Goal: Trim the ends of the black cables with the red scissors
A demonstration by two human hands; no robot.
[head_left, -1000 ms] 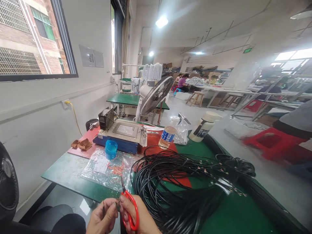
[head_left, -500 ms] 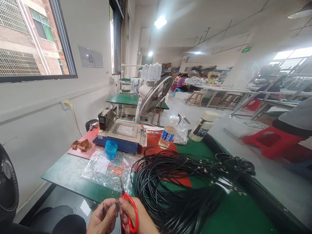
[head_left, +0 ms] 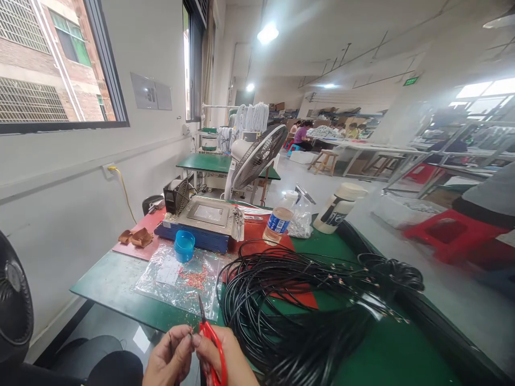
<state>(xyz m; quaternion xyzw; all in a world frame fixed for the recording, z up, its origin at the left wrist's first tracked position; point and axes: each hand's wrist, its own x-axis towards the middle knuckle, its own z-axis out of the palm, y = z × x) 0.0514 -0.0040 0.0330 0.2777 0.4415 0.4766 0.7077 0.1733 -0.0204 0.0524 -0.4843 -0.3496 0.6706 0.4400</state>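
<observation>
My left hand (head_left: 171,358) is closed in a pinch near the table's front edge, on the end of a thin black cable (head_left: 170,341). The cable's tip is small and mostly hidden by the fingertips. Red-handled scissors (head_left: 217,348) are held in my right hand (head_left: 231,351), their dark blades pointing up and away. The thumb and forefinger of that hand meet the left fingertips at the cable end. Just right of my hands lies a large bundle of black cables (head_left: 257,305), several with stripped copper-coloured ends.
Beyond my hands, a clear plastic sheet (head_left: 161,292) carries orange wire scraps (head_left: 195,279) and a blue cup (head_left: 184,246). Behind stand a blue-sided heating device (head_left: 201,236), a bottle (head_left: 277,222), a cream flask (head_left: 338,209) and a fan (head_left: 259,158). People sit at far tables.
My fingertips have drawn slightly closer together at the cable end, and the scissors have turned a little in my right hand. The view has shifted slightly; the table things stay put.
</observation>
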